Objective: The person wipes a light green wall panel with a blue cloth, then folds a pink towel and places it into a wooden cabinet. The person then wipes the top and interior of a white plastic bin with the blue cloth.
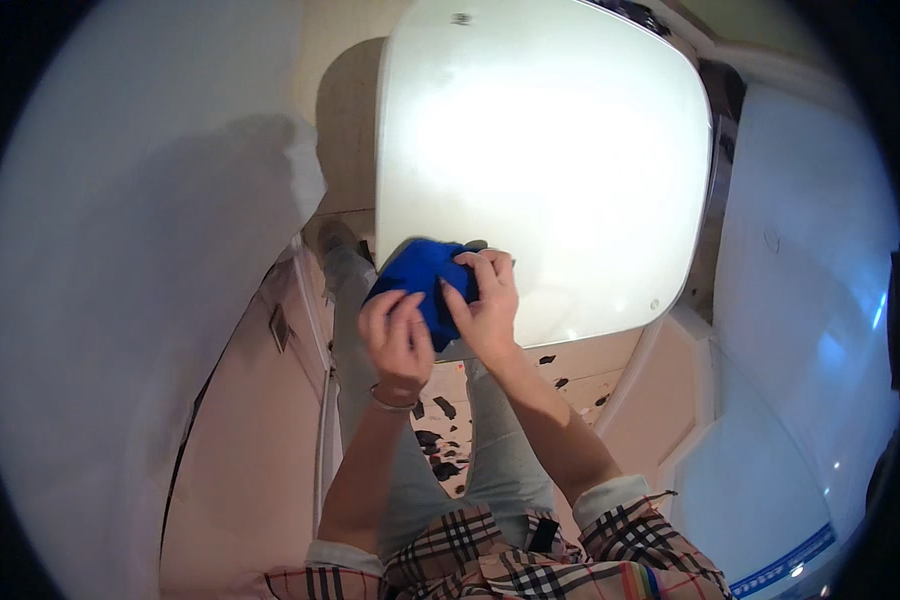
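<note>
A bunched blue cloth [424, 262] with dark, shadowed folds is held above the near left corner of a white, round-cornered tabletop [450, 202]. My right hand [487, 307] grips the cloth's right side, thumb on top and fingers curled over the far edge. Dark material shows beneath those fingers. Bent over the cloth's lower left edge, my left hand [397, 341] is slightly blurred; whether its fingers pinch the fabric cannot be made out. The underside of the cloth is hidden.
Black scraps [427, 439] litter the floor between my legs. A large white surface [157, 247] with an uneven edge rises at the left. On the right curves a glossy pale surface [787, 247]. My shoe [337, 236] stands left of the tabletop.
</note>
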Demonstrator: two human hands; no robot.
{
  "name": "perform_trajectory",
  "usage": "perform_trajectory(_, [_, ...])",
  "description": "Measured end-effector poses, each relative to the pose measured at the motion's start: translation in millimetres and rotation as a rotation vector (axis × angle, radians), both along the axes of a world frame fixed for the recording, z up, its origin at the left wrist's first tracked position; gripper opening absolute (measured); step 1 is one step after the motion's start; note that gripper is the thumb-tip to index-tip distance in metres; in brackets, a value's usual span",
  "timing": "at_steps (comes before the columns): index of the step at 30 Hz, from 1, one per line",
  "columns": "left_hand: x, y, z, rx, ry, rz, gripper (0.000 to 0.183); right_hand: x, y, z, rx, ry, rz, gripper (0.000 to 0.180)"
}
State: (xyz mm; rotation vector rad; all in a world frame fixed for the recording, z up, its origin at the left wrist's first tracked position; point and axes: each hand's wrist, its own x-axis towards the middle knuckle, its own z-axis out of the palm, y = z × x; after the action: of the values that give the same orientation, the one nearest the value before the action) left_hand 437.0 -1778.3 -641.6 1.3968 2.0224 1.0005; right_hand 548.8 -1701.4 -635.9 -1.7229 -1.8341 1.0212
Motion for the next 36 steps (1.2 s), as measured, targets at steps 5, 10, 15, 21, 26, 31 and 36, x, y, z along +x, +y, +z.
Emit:
perform_trajectory(5, [1, 6, -28, -0.086, 0.184, -0.147, 0.036, -8, -17, -13, 0.238, -0.303, 0.282, 0.043])
perform_trajectory(10, [10, 17, -41, -0.091, 0.079, -0.039, 0.047, -14, 4, -26, 0.209, -0.447, 0.426, 0.046])
perform_trajectory(15, [-31, 128, -86, 0.143, -0.488, 0.067, 0.059, -73, 150, -47, 0.610, -0.501, 0.668, 0.046])
perform_trajectory(21, [-66, 238, -148, 0.468, -0.329, -0.071, 0.029, -179, 263, -21, 0.298, -1.439, 1.453, 0.035])
perform_trajectory(26, [-57, 143, -150, 0.173, -0.711, 0.036, 0.042, -146, 168, -86, 0.366, -1.294, 1.532, 0.026])
perform_trajectory(31, [-39, 14, -89, -0.155, -0.770, 0.201, 0.043, -127, 24, -196, -0.705, -1.131, 0.933, 0.038])
perform_trajectory(36, [-45, 65, -103, -0.092, -0.864, 0.210, 0.044, -136, 86, -126, -0.514, -1.030, 1.598, 0.018])
